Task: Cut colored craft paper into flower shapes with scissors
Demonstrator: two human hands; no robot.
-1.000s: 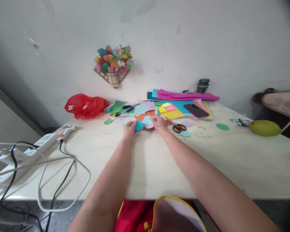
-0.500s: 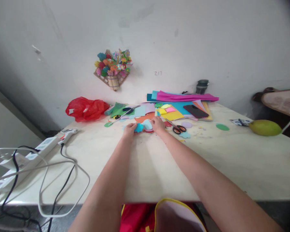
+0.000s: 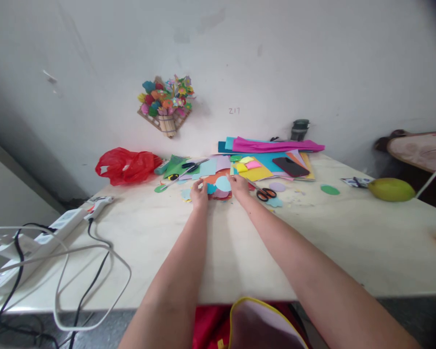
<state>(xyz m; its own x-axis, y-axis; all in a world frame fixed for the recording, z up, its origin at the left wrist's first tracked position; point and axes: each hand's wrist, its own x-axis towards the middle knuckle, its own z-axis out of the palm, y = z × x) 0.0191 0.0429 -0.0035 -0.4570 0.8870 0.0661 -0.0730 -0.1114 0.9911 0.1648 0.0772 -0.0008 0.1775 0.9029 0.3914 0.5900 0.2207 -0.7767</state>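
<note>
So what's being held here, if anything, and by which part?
The right hand holds the pale disc by its right edge. The left hand is at the left edge of the scalloped piece; whether it grips is unclear.

Wears red cloth [image 3: 211, 325] at the lap, cut off by the bottom edge. Shows yellow trim [image 3: 247, 299] arching over a pale greyish-lilac panel [image 3: 256, 325], darker lower down. Carries a small yellow tab [image 3: 221, 343] on the red, blurred. Goes bare along both forearms [image 3: 181, 261], on left hand [image 3: 199, 192] and right hand [image 3: 239, 186]. Can't tell apron from other garment.
</note>
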